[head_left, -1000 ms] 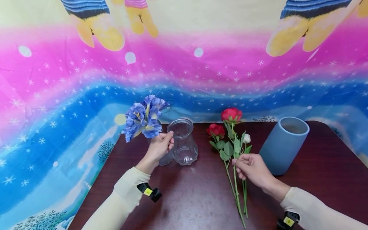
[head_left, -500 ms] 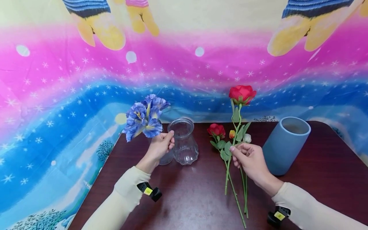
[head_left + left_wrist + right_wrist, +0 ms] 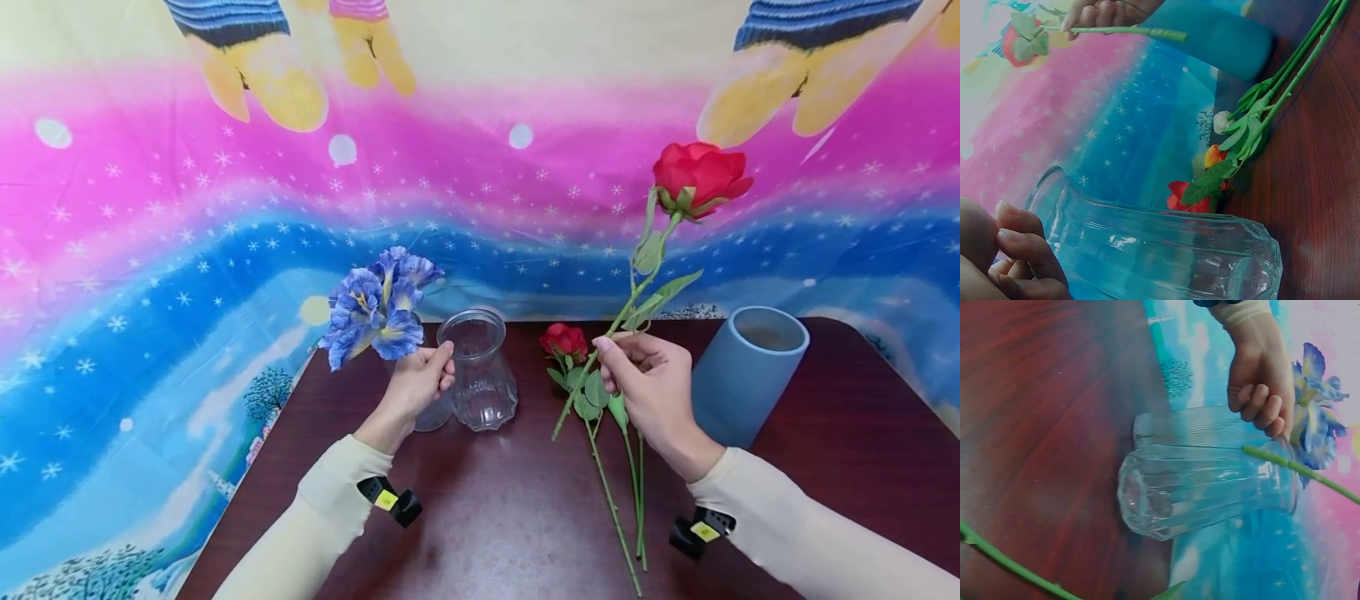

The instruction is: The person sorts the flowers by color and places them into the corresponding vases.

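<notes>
My left hand (image 3: 416, 379) is curled at the base of a blue iris (image 3: 378, 304), over a clear glass vase (image 3: 1182, 428); thumb and forefinger meet, and the fingers hide the iris stem. Just right of this hand stands a second clear glass vase (image 3: 483, 392), with a flared rim and faceted base. My right hand (image 3: 648, 383) pinches the stem of a red rose (image 3: 701, 179) between thumb and fingers. Its bloom leans up and right, and its cut end (image 3: 1263, 455) points down-left toward the vases. The rose is held up above the other flowers.
Another red rose (image 3: 564, 340), an orange flower (image 3: 1215, 155) and a white flower (image 3: 1222, 122) lie on the dark wooden table (image 3: 510, 517), stems toward the front. A blue-grey vase (image 3: 742, 383) stands behind my right hand. A patterned cloth (image 3: 480, 167) hangs behind.
My right hand has lifted one red rose from the group of flowers, raising it and tilting its bloom right and its stem end left. My left hand and the iris have stayed put.
</notes>
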Demonstrator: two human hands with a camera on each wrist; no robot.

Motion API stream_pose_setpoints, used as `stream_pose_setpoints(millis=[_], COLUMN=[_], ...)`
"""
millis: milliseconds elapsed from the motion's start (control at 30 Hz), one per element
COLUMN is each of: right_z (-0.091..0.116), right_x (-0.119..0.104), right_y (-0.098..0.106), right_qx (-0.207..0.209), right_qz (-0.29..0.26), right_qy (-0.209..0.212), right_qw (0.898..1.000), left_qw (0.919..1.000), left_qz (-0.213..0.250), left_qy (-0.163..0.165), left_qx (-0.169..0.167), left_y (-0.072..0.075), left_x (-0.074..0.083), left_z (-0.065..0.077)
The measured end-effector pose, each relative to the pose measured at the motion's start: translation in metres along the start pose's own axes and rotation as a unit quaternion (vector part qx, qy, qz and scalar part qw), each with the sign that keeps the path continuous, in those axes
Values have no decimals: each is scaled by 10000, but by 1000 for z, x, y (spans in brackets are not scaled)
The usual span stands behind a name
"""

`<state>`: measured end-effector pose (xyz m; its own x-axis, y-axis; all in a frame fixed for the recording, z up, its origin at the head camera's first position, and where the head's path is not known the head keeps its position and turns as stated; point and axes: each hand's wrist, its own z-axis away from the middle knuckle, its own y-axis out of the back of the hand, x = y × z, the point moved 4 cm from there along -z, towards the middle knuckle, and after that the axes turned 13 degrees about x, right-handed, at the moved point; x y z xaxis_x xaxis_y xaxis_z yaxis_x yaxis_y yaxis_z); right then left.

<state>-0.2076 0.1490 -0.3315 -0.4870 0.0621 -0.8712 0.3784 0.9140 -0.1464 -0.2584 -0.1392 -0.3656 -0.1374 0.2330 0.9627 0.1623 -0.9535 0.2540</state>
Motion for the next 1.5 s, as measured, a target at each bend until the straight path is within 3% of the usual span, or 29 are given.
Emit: stream_pose_setpoints(millis=[233, 700, 900, 1133, 1500], right_z=[-10, -25, -30, -35, -41], right_x=[-11, -19, -22, -22, -25], right_y=[-8, -28, -37, -48, -68], right_qx=[148, 258, 151, 57, 86], right_qz=[-457, -1377, -1165, -1200, -779], right_qy=[485, 640, 915, 814, 698], right_qw=[9977, 9881, 9888, 9894, 9945], left_qw=[10000, 9999, 9998, 9999, 9998], left_qz=[27, 151, 212, 122, 168], left_qy=[-28, -74, -59, -82, -75], left_qx=[16, 31, 5, 14, 16], left_y=[-1, -2, -1, 0, -1], left_x=[1, 2, 2, 1, 0], left_z=[2, 0, 0, 0, -1])
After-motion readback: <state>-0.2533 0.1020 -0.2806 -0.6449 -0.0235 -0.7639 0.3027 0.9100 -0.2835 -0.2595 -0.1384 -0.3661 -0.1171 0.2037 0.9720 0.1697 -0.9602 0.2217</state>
